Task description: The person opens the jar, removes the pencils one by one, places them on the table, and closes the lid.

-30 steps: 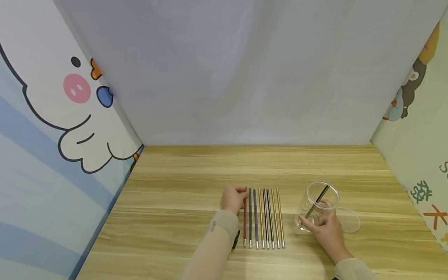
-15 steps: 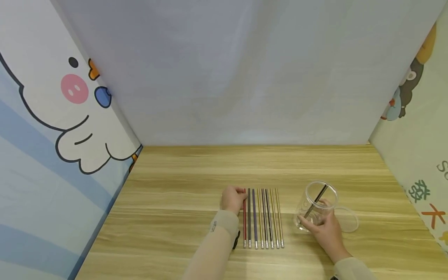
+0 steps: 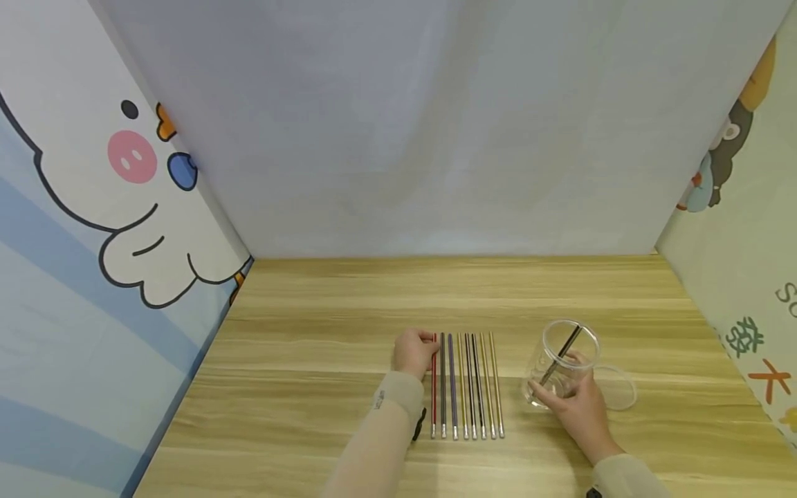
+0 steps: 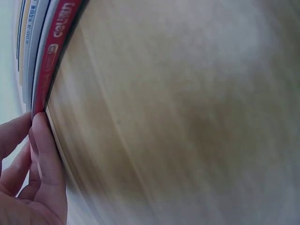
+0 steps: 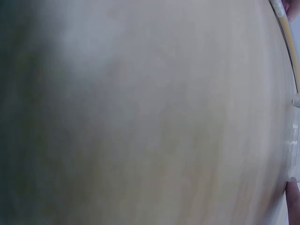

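At the left end of a row of pencils lies a red pencil (image 3: 434,398), and my left hand (image 3: 413,354) pinches it near its far end. The left wrist view brings the thumb and fingers (image 4: 49,154) close up, right at the end of the red pencil (image 4: 52,47). My right hand (image 3: 585,417) grips a clear plastic jar (image 3: 539,365) low on its side. One dark pencil (image 3: 569,344) leans inside the jar. In the right wrist view only a thumb (image 5: 293,199) and the jar's edge (image 5: 294,145) show at the right border.
Several more pencils, among them a purple pencil (image 3: 452,387) and a gold pencil (image 3: 496,387), lie parallel with silver ends toward me. A clear round lid (image 3: 634,391) lies behind the right hand. The wood-grain table (image 3: 311,325) meets a pale back wall (image 3: 436,138) and printed side panels.
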### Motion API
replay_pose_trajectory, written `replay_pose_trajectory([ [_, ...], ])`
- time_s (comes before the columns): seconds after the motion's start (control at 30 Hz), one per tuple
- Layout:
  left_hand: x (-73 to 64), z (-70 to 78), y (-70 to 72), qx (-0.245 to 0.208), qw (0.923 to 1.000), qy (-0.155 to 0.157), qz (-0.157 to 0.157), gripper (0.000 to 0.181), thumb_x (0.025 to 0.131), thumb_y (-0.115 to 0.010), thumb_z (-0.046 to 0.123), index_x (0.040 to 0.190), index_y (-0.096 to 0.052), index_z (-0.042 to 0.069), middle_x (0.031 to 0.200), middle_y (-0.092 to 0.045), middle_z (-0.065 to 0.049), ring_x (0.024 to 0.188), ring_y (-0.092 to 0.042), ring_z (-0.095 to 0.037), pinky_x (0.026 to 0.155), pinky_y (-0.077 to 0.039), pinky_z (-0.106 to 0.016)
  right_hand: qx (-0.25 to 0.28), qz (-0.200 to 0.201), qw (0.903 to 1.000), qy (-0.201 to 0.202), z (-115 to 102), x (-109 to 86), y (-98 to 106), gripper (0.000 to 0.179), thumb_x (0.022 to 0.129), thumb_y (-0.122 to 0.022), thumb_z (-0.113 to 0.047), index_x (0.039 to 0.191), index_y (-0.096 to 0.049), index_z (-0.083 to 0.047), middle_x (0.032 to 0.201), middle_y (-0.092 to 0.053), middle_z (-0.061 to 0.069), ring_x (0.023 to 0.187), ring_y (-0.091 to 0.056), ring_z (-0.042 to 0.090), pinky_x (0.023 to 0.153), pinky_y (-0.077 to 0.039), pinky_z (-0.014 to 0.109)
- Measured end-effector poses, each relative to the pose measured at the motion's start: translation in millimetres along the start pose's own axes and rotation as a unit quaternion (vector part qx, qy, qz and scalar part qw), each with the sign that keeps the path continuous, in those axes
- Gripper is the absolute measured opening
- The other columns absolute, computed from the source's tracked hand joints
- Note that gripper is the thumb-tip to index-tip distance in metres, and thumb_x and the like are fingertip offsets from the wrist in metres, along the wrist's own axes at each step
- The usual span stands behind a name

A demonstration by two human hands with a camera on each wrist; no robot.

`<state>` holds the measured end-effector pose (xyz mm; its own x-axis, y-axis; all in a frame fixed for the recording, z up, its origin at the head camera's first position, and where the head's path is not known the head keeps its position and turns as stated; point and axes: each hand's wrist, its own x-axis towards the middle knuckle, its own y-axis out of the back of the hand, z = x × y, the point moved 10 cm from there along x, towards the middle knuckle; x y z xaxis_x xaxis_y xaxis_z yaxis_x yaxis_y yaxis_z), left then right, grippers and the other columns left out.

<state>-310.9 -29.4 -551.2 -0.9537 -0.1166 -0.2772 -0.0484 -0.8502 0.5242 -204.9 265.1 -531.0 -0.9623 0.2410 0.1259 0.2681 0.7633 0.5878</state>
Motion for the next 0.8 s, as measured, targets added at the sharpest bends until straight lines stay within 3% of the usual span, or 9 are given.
replay_pose_trajectory([
  [0.13,1.0,-0.5,0.0,-0.002,1.0,0.003,-0.001,0.019,0.089,-0.073,0.013,0.106,-0.074,0.006,0.087,-0.072,-0.004,0.052,-0.058,-0.01,0.046,-0.046,-0.019,0.003,0.002,1.0,0.009,-0.5,0.6,-0.9,0.075,0.079,-0.084,-0.024,0.137,-0.039,-0.008,0.114,-0.067,0.026,0.088,-0.065,0.031,0.066,-0.049,0.031],
  [0.4,5.1,-3.5,-1.8,-0.009,0.9999,0.005,-0.007,0.019,0.089,-0.074,0.013,0.107,-0.073,0.006,0.086,-0.071,-0.003,0.053,-0.058,-0.01,0.046,-0.046,-0.019,0.004,0.0,1.0,-0.004,0.0,1.2,-0.1,0.075,0.08,-0.084,-0.025,0.137,-0.039,-0.009,0.104,-0.068,0.023,0.063,-0.049,0.01,0.054,-0.04,0.026],
  [0.8,5.1,-2.2,-1.4,-0.01,0.9999,0.003,-0.006,0.023,0.089,-0.074,0.012,0.111,-0.072,0.005,0.09,-0.072,-0.005,0.057,-0.061,-0.011,0.049,-0.049,-0.02,0.005,-0.004,1.0,-0.003,0.0,0.2,-0.3,0.077,0.08,-0.083,-0.025,0.139,-0.037,-0.008,0.11,-0.067,0.026,0.072,-0.054,0.014,0.059,-0.043,0.026],
])
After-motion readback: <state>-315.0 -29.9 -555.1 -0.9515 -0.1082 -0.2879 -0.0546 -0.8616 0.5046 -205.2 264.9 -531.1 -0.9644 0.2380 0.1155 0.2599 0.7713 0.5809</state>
